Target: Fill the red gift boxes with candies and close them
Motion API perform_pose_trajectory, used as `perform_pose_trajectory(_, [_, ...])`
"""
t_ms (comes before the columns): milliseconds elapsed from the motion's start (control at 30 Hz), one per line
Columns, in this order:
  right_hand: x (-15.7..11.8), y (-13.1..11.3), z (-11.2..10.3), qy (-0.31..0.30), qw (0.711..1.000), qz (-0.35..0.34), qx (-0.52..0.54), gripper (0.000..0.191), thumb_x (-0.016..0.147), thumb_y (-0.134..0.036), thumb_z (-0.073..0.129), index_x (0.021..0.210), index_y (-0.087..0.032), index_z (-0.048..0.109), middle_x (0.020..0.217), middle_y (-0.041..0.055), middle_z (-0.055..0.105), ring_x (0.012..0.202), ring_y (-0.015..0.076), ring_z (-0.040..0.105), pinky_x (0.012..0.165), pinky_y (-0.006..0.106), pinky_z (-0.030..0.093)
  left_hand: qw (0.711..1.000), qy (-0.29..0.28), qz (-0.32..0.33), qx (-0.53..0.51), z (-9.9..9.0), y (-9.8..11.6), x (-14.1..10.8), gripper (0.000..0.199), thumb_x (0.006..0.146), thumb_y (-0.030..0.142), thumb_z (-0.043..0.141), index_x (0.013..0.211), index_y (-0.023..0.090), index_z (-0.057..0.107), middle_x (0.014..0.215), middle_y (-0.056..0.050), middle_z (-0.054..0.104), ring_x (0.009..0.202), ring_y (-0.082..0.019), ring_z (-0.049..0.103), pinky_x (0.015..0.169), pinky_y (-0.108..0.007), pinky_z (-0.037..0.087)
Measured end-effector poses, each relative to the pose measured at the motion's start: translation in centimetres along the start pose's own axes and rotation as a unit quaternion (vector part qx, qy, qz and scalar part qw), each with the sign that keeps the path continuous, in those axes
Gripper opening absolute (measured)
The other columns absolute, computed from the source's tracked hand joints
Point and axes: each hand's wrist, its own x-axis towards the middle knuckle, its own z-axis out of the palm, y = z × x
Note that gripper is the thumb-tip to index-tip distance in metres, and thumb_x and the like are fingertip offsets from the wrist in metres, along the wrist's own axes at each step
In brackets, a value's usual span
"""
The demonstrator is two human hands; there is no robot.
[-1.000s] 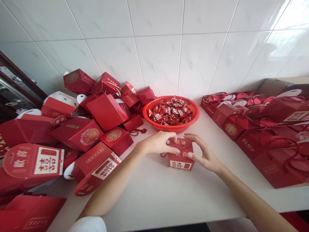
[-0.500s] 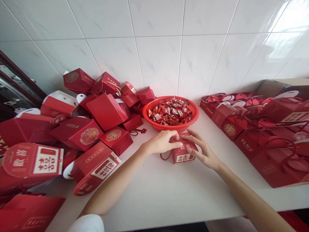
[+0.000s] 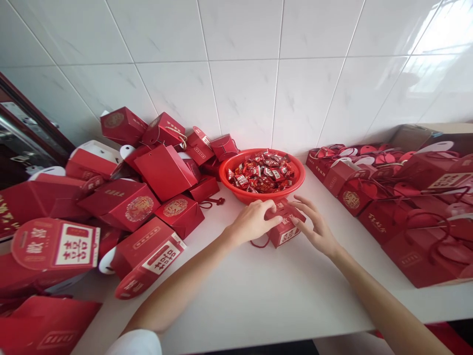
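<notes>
Resting on the white table (image 3: 236,301), near the middle of the scene, a small red double-happiness favour box (image 3: 285,231) sits between the two hands, just on the near side of the red plastic basket (image 3: 300,172). The favour box stands turned at an angle, its white printed panel facing the near side and a dark red cord loop (image 3: 260,245) lying out to its left. The left hand (image 3: 254,220) is curled over the box's top left side, thumb laid across the top; the fingers beyond are partly hidden, so whether they grip it I cannot tell. The right hand (image 3: 318,230) is open, fingers bent and spread, its fingertips at the box's right edge.

The basket holds a mound of red-wrapped candies (image 3: 262,172). On the left lies a jumbled heap of red gift boxes (image 3: 162,172), tipped at various angles, some with gold round emblems and others with white panels. On the right, more red cord-handled boxes (image 3: 377,224) stand packed side by side, a brown carton (image 3: 414,136) at their far end. A white tiled wall (image 3: 240,29) closes the far side.
</notes>
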Motion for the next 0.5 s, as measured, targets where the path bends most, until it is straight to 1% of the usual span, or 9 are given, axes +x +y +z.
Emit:
perform_pose_trajectory(100, [-0.2, -0.2, 0.3, 0.035, 0.998, -0.016, -0.047, 0.038, 0.099, -0.047, 0.052, 0.130, -0.028, 0.063, 0.145, 0.0131, 0.050, 0.134, 0.0307, 0.052, 0.109, 0.050, 0.046, 0.999, 0.035, -0.001, 0.022, 1.0, 0.2, 0.0, 0.026, 0.093, 0.048, 0.054, 0.098, 0.023, 0.057, 0.104, -0.005, 0.069, 0.103, -0.025, 0.064, 0.088, -0.037, 0.049])
perform_pose_trajectory(167, [-0.4, -0.5, 0.5, 0.030, 0.996, -0.029, -0.079, 0.044, 0.096, -0.050, 0.055, 0.134, -0.028, 0.060, 0.147, 0.0144, 0.048, 0.132, 0.0319, 0.053, 0.107, 0.050, 0.048, 0.998, 0.054, -0.003, 0.030, 1.8, 0.1, 0.2, 0.027, 0.094, 0.048, 0.053, 0.104, 0.023, 0.058, 0.108, -0.007, 0.068, 0.103, -0.026, 0.065, 0.088, -0.038, 0.050])
perform_pose_trajectory(267, [-0.6, -0.7, 0.7, 0.008, 0.991, -0.041, -0.129, 0.057, 0.091, -0.056, 0.062, 0.140, -0.028, 0.057, 0.150, 0.0149, 0.044, 0.137, 0.0348, 0.048, 0.108, 0.053, 0.047, 0.995, 0.099, 0.000, 0.032, 3.1, -0.2, 0.4, 0.025, 0.095, 0.045, 0.052, 0.107, 0.024, 0.060, 0.108, -0.006, 0.067, 0.099, -0.025, 0.067, 0.084, -0.037, 0.052])
perform_pose_trajectory(333, [-0.6, -0.7, 0.8, 0.004, 0.987, -0.032, -0.157, 0.059, 0.089, -0.058, 0.061, 0.140, -0.028, 0.058, 0.152, 0.0150, 0.042, 0.139, 0.0359, 0.046, 0.109, 0.053, 0.046, 0.990, 0.135, 0.013, 0.024, 4.1, -0.5, 0.6, 0.022, 0.097, 0.041, 0.051, 0.106, 0.024, 0.060, 0.106, -0.005, 0.067, 0.096, -0.023, 0.067, 0.084, -0.036, 0.053])
perform_pose_trajectory(400, [-0.7, -0.6, 0.8, 0.005, 0.984, -0.018, -0.179, 0.060, 0.089, -0.059, 0.060, 0.138, -0.026, 0.060, 0.153, 0.0165, 0.041, 0.138, 0.0369, 0.046, 0.108, 0.054, 0.047, 0.986, 0.163, 0.032, 0.008, 4.9, -0.9, 0.7, 0.022, 0.099, 0.040, 0.049, 0.108, 0.023, 0.060, 0.106, -0.006, 0.066, 0.098, -0.023, 0.067, 0.087, -0.037, 0.053])
perform_pose_trajectory(500, [-0.8, -0.8, 0.8, 0.015, 0.977, 0.004, -0.215, 0.057, 0.091, -0.054, 0.057, 0.140, -0.025, 0.059, 0.150, 0.0181, 0.044, 0.135, 0.0379, 0.049, 0.106, 0.056, 0.046, 0.983, 0.174, 0.053, -0.034, 6.2, -1.5, 0.6, 0.029, 0.101, 0.041, 0.044, 0.119, 0.023, 0.058, 0.116, -0.008, 0.064, 0.108, -0.024, 0.065, 0.094, -0.040, 0.053])
